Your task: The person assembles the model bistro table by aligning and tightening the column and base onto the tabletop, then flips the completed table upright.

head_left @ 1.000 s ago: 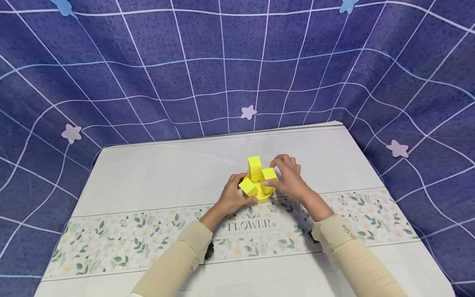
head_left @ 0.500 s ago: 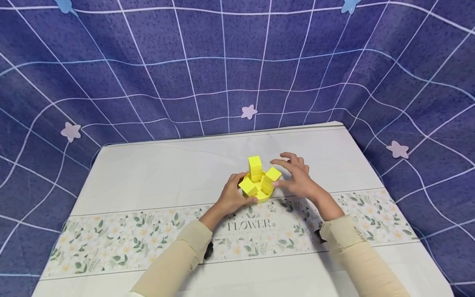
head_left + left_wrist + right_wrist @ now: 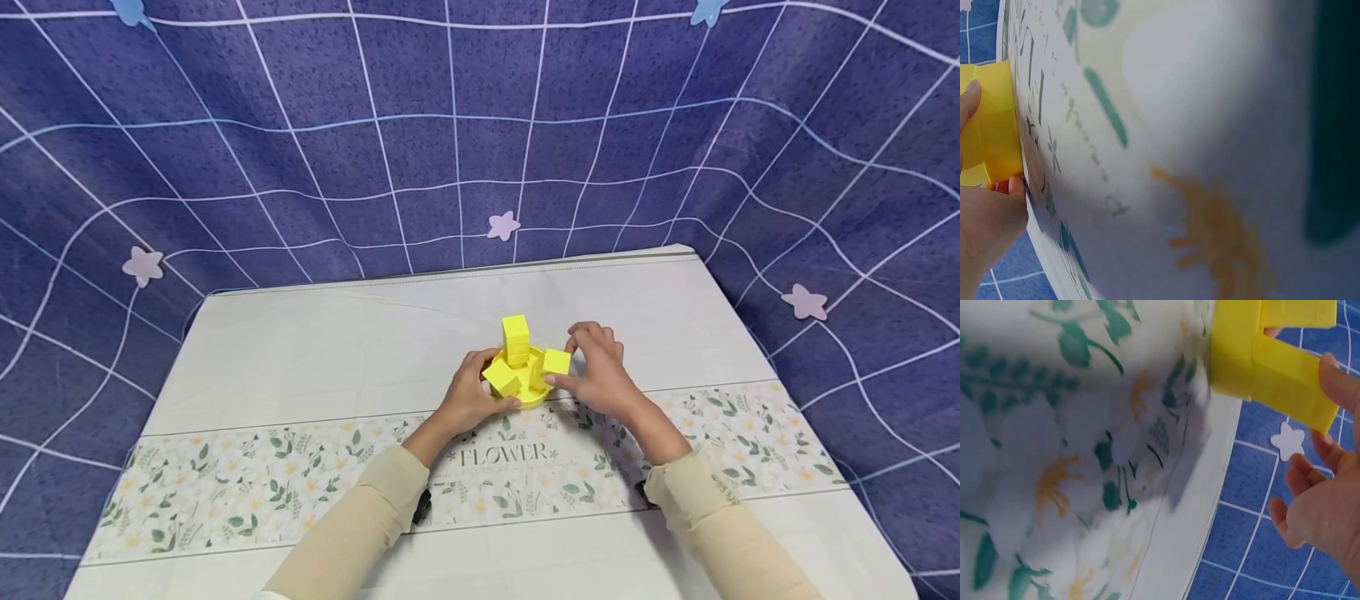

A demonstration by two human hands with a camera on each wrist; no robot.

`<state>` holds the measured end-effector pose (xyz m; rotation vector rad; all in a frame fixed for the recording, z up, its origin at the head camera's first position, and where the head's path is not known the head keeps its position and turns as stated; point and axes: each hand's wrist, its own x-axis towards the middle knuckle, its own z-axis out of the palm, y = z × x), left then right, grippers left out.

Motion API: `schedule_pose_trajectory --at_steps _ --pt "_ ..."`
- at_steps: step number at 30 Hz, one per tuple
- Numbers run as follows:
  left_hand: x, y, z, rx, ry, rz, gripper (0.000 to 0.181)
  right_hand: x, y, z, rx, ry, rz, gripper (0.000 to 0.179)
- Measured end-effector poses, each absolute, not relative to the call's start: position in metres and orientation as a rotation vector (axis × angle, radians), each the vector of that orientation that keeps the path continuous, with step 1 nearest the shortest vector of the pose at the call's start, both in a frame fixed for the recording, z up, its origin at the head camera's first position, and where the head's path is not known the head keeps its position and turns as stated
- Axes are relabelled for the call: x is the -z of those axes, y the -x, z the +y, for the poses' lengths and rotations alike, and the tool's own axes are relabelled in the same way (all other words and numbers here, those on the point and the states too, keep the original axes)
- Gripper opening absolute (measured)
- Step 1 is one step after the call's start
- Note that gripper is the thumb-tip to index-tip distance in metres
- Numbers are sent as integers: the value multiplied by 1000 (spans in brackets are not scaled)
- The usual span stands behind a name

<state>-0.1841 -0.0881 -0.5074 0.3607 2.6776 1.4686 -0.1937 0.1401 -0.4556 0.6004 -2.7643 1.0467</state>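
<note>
A round, shallow yellow dish (image 3: 534, 402) sits on the table with three yellow rectangular blocks standing in it. The back block (image 3: 516, 337) is upright; the left block (image 3: 502, 377) tilts toward my left hand. My left hand (image 3: 467, 396) grips the dish's left side, thumb at the front and fingers behind. In the left wrist view its fingertips show at the yellow dish wall (image 3: 1002, 125). My right hand (image 3: 603, 379) pinches the top of the right block (image 3: 557, 362) between thumb and index finger. In the right wrist view this block (image 3: 1294, 381) leans outward from the dish.
A white tablecloth (image 3: 337, 358) with a floral band and the printed word FLOWER (image 3: 504, 453) covers the table. Behind and at both sides hangs a blue curtain (image 3: 420, 150) with a grid of lines and stars.
My right hand lets go of the right block, draws back with fingers spread, then pinches it again. That block leans further right than before. My left hand stays on the dish.
</note>
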Motion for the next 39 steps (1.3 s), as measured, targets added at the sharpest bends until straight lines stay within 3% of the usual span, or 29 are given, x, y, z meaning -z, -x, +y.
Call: schedule_pose_trajectory --at_steps 39 --pt "505 183 -87 -1412 -358 2701 92 449 182 140 -1110 -575 -2694 48"
